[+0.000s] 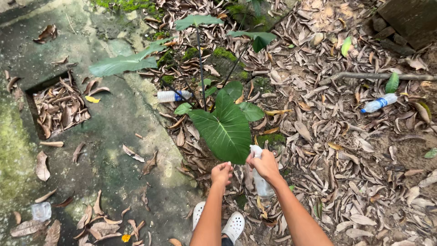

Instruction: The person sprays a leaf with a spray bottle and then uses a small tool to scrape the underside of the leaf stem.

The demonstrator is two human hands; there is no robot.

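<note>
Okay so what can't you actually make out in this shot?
- Head view: the clear bottle in the right hand is partly hidden by the hand and forearm.
- The left hand is a closed fist; whether it holds anything is hidden.
- The crushed plastic cup is too blurred for detail.
- The white shoes are cut off by the bottom edge.

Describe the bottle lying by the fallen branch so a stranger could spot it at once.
Find the long grey branch crossing the leaf litter at upper right. Just below it lies a clear plastic bottle on dry leaves. Unlike the bottle under the big green plant, it lies in the open.
</note>
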